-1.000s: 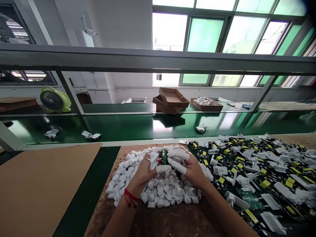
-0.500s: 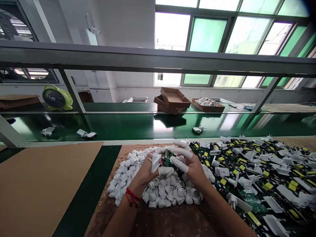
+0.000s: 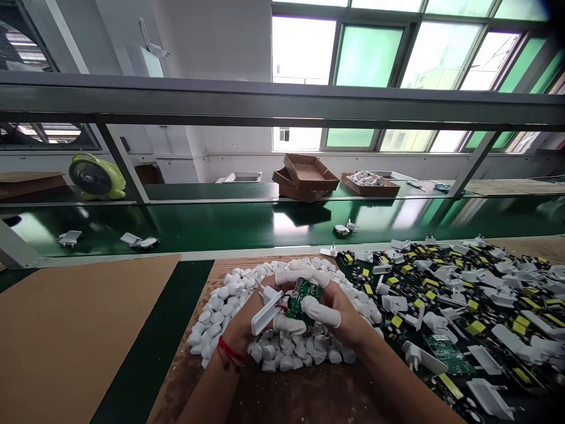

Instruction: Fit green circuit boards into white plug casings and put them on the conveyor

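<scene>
My left hand (image 3: 247, 321), with white finger cots and a red string at the wrist, pinches a white plug plate (image 3: 266, 311) with metal prongs. My right hand (image 3: 338, 309), fingertips also capped in white, is closed on a small green circuit board (image 3: 303, 294) joined to the plate by red wire. Both hands hover together over a heap of small white plastic caps (image 3: 282, 341) on a brown board (image 3: 282, 394).
A spread of circuit boards with yellow parts and white plug plates (image 3: 459, 306) lies to the right. A green conveyor belt (image 3: 220, 227) carries a few white pieces. Behind it are cardboard trays (image 3: 309, 176), a green fan (image 3: 95, 176) and a metal rail (image 3: 282, 109). Cardboard sheet (image 3: 75, 335) at left.
Both hands dropped lower and nearer to me with the plug plate and board. The board now faces up, flatter between the fingers. Pieces on the belt drifted left.
</scene>
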`<action>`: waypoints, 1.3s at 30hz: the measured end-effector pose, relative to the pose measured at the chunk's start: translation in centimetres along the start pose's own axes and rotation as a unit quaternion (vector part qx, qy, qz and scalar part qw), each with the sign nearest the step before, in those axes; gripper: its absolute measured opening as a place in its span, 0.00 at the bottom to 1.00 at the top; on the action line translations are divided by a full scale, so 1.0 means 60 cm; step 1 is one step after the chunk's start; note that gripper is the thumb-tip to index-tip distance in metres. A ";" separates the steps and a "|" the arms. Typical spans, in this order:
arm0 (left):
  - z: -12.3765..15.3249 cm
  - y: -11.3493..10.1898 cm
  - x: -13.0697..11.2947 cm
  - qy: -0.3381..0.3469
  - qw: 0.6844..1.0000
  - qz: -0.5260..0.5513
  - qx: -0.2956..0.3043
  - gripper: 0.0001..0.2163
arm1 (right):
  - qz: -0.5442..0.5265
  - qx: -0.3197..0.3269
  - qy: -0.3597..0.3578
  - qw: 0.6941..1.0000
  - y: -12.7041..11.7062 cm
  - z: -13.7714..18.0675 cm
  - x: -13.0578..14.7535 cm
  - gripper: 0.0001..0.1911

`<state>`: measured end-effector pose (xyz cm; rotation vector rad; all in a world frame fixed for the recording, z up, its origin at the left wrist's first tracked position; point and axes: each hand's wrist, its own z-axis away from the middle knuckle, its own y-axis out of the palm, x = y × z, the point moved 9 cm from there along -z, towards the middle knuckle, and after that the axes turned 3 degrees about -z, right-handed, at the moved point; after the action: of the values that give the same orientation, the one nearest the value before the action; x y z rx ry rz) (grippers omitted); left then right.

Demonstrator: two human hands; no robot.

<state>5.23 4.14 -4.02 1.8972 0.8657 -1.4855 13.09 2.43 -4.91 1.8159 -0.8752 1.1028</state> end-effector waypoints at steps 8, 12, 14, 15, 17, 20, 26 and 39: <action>-0.003 0.009 -0.006 0.033 0.999 0.006 0.042 0.33 | 0.016 -0.037 -0.017 0.999 -0.012 -0.001 -0.007 0.35; -0.006 0.005 0.000 0.009 0.999 0.005 0.034 0.33 | 0.025 -0.028 -0.009 0.999 -0.007 -0.005 -0.001 0.33; -0.006 0.002 0.003 0.005 0.999 0.012 0.032 0.34 | 0.026 -0.026 0.004 0.999 -0.004 -0.006 -0.001 0.33; -0.005 -0.001 0.004 0.004 1.000 0.012 0.027 0.34 | 0.023 -0.026 0.008 0.999 -0.003 -0.006 -0.001 0.34; -0.004 -0.006 0.003 0.008 1.000 0.003 0.019 0.34 | 0.011 -0.025 0.014 1.000 -0.001 -0.006 -0.002 0.35; -0.002 -0.001 -0.003 0.009 0.999 -0.020 0.028 0.32 | -0.012 -0.025 0.032 0.999 -0.002 -0.005 -0.009 0.37; -0.003 0.009 -0.012 0.000 1.000 -0.008 0.030 0.33 | -0.035 -0.033 0.037 0.998 -0.002 -0.004 -0.009 0.36; 0.001 -0.004 -0.010 0.014 0.995 -0.100 0.013 0.29 | -0.069 -0.036 0.026 0.997 -0.002 -0.003 -0.009 0.31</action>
<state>4.91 4.18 -3.47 1.9001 1.0818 -1.5950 12.91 2.73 -5.40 1.7544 -0.7378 1.0137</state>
